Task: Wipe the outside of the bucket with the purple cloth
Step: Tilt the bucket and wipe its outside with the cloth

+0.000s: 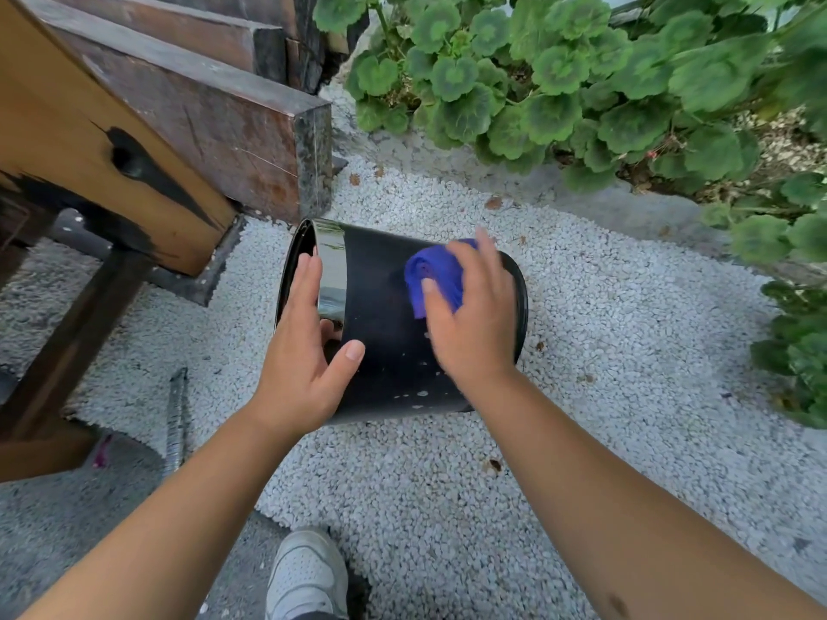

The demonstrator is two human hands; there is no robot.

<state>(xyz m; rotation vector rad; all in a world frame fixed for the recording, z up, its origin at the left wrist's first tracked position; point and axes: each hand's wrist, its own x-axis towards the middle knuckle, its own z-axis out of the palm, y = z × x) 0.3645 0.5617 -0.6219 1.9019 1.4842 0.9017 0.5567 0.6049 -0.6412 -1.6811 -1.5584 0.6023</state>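
- White gravel (581,351) covers the ground; I see wooden beams (201,105) to the left and leafy plants (581,73) beyond
- The black bucket (385,351) lies tipped on its side on the gravel, its open mouth to the left; pale specks show on the lower wall
- My left hand (304,351) lies open and flat at the rim, fingers apart, steadying rather than gripping
- My right hand (474,315) is clamped on the bunched purple cloth (432,275), pressing it to the upper wall
- Risk, as I judge it: a hard stroke could roll the bucket on the loose gravel, since my left hand only rests there; the specks could also be missed
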